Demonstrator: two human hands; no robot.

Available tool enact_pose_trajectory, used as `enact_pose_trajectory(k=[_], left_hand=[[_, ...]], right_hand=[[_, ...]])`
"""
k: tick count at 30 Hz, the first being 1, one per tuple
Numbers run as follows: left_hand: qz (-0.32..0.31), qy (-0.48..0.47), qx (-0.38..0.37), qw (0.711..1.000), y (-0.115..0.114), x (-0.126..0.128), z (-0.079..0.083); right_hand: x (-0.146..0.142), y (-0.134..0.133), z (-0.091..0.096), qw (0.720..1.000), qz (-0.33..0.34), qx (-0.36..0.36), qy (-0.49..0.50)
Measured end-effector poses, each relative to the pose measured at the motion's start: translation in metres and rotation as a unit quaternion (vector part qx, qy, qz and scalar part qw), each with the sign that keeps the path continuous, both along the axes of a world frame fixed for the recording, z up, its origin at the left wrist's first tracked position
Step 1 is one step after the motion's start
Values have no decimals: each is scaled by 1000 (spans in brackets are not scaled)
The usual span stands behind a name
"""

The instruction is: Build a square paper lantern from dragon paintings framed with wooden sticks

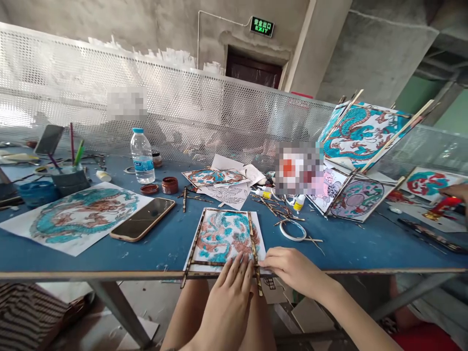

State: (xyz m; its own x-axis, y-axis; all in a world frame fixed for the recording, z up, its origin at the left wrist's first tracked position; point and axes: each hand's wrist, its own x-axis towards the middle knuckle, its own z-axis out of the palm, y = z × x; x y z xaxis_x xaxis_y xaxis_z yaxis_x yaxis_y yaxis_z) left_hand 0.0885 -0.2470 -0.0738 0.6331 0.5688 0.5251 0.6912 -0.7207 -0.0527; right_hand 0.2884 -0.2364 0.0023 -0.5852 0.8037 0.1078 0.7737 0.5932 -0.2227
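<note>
A painted dragon sheet point(223, 236) lies at the near edge of the blue table point(365, 248), framed by thin patterned sticks. My left hand point(228, 297) rests flat with its fingers stretched onto the sheet's lower right corner and the bottom stick. My right hand point(292, 268) lies beside it, fingers curled and touching the right stick point(255, 253) near its lower end. Neither hand lifts anything.
A phone point(143, 219) and a large dragon painting point(78, 214) lie to the left, with a water bottle point(142, 156), paint jars point(170, 185) and a brush cup point(69, 178) behind. Loose sticks, glue tubes, a tape ring point(292, 230) and an assembled lantern point(360, 141) are to the right. Another person's hand point(455, 192) shows far right.
</note>
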Motion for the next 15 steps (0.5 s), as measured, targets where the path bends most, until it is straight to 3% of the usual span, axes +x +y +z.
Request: enact_pose_trajectory(k=[6, 15], left_hand=[[62, 50, 55, 995, -5, 4, -7], [52, 59, 43, 996, -8, 5, -3]], right_hand=[[0, 3, 2, 1000, 15, -4, -27], [-15, 9, 28, 991, 33, -11, -131]])
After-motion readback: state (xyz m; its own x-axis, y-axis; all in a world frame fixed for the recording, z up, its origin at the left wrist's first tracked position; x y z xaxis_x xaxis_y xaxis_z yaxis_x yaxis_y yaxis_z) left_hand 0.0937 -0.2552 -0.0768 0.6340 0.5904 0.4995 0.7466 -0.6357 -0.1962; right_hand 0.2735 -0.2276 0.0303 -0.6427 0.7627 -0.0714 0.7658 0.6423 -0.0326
